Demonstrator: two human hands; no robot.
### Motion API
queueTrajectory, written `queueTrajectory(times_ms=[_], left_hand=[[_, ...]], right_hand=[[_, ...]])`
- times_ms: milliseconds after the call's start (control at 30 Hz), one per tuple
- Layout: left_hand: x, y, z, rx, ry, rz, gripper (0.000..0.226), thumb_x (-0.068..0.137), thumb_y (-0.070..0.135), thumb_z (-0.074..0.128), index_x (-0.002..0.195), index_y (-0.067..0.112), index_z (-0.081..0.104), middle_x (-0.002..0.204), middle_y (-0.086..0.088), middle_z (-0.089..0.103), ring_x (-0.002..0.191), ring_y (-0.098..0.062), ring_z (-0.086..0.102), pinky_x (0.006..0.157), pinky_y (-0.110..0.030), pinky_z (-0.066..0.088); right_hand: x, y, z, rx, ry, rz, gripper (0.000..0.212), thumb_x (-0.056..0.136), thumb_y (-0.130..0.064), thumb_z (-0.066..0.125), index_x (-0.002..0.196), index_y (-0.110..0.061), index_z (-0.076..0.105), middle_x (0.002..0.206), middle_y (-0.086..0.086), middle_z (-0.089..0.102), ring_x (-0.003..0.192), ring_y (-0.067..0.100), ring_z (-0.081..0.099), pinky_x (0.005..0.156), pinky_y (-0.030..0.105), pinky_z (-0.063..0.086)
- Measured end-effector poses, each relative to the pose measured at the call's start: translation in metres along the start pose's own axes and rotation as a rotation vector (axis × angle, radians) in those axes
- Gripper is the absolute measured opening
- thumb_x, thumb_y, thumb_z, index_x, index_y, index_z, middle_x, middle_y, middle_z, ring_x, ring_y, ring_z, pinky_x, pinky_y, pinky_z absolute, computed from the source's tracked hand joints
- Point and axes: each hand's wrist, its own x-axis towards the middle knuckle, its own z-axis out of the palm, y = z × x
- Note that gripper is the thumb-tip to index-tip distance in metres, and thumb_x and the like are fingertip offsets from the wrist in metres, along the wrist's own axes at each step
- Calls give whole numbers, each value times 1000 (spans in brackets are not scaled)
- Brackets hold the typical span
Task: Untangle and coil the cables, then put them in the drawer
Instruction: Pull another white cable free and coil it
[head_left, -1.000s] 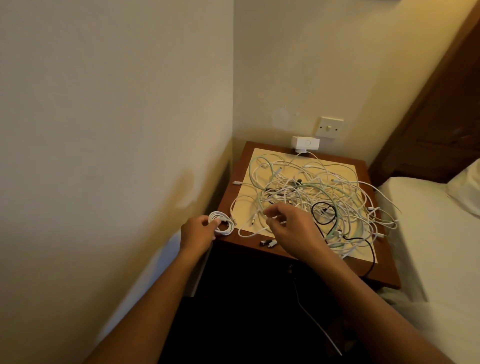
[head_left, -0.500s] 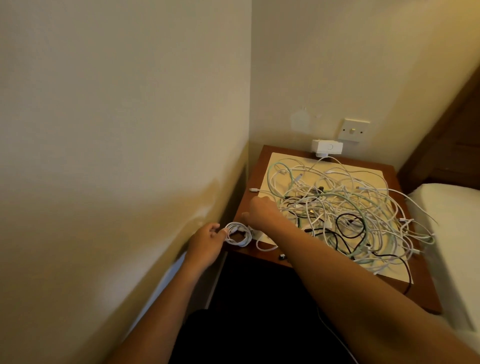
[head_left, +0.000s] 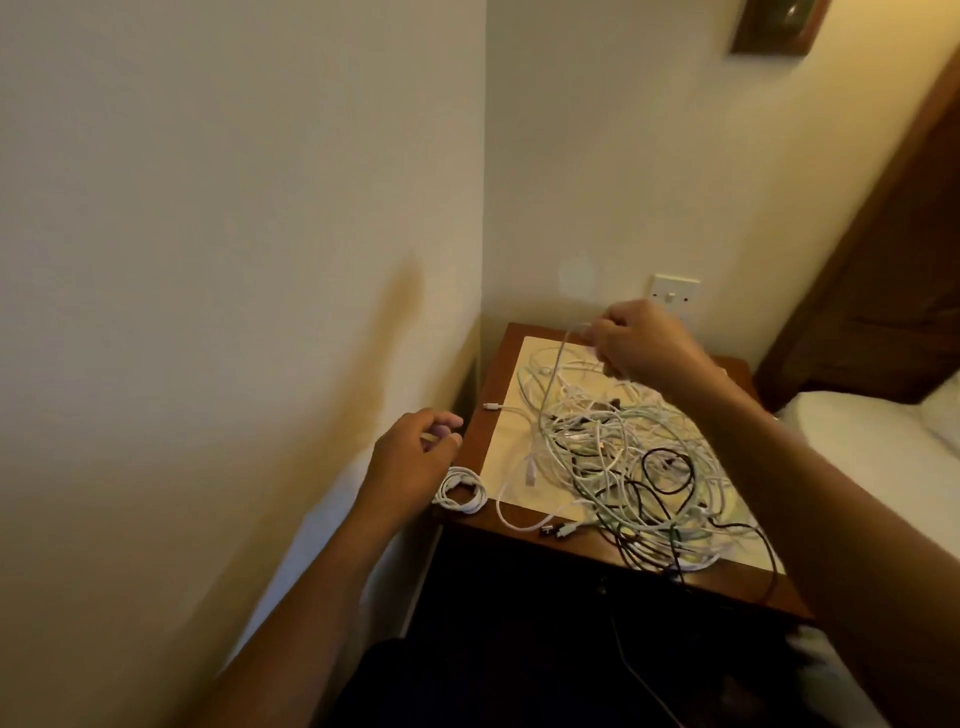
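A big tangle of white, pale green and black cables (head_left: 623, 457) lies on a cream mat on the wooden bedside table (head_left: 485, 441). My right hand (head_left: 639, 345) is raised over the far part of the pile and pinches a white cable (head_left: 558, 364), which hangs down in a loop to the heap. A small coiled white cable (head_left: 461, 489) rests on the table's front left corner. My left hand (head_left: 413, 457) hovers just left of that coil, fingers loosely curled, holding nothing. The drawer front below the table is dark and hard to make out.
Cream walls meet in a corner left of the table. A white wall switch (head_left: 674, 295) sits behind my right hand. A bed with white sheets (head_left: 872, 457) and a wooden headboard (head_left: 893, 291) stands to the right. Small dark plugs (head_left: 558, 530) lie at the table's front edge.
My right hand has risen from the near left of the pile to the back, lifting a white cable. My left hand has let go of the small coil, which stays on the corner.
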Motion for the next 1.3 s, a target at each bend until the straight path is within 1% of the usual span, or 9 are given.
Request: queueTrajectory(times_ms=[167,267,367,500,633,833,1000,1100,1300], left_hand=[[2,61,24,-19,-82,100,21,98,27,63,119,26,66,107,7,65,96,-9,62,72,-16,47],[11,102,42,23,-109,191,48,97,41,64,141,29,52,121,3,60,106,-16,60,91,-34,52],[21,142,61,107,-233,256,67,95,50,65,154,30,40,131,-1,53,111,-16,56,93,-34,47],[24,176,89,222,-478,362,46,99,46,62,142,31,57,133,-4,62,106,-23,66,85,-34,52],[35,194,105,196,-478,390,24,104,34,54,105,23,75,108,-4,73,85,-23,71,76,-38,55],[75,228,73,-269,-212,262,26,107,18,49,88,18,67,100,-13,68,81,-30,75,76,-38,63],[82,267,39,-343,-139,385,22,108,25,48,97,21,67,105,-7,73,83,-21,72,78,-38,61],[78,294,18,-370,-133,453,22,108,31,46,99,23,64,101,-1,76,84,-19,69,71,-33,54],[54,326,6,-445,-220,616,24,108,31,48,110,20,69,75,0,58,70,-16,55,68,-33,52]], right_hand=[[-31,-39,-89,185,97,-158,23,107,-13,50,96,-19,69,88,5,75,75,15,72,70,29,60],[-47,-62,-127,245,148,-262,21,108,-13,48,108,-15,69,97,4,76,87,14,76,77,29,63],[-63,-80,-155,348,174,-317,22,108,-16,48,115,-12,68,100,4,77,92,15,76,82,34,64],[-90,-93,-185,529,169,-404,24,109,-17,46,119,-11,67,106,6,76,99,17,75,84,36,63],[-110,-84,-214,641,215,-448,26,110,-16,43,122,-10,65,110,7,74,104,19,74,88,38,62],[-105,-8,-234,170,294,-193,15,107,-18,51,112,-18,65,104,4,75,97,17,73,86,38,61],[-86,74,-207,-226,141,137,11,103,-14,56,103,-14,67,99,9,72,83,19,72,64,28,59],[-79,106,-191,-258,72,235,17,102,-14,56,112,-9,70,101,10,72,86,23,72,71,33,64],[-71,86,-182,-58,126,-4,69,93,-5,67,155,-15,37,144,11,53,126,25,56,98,40,56]])
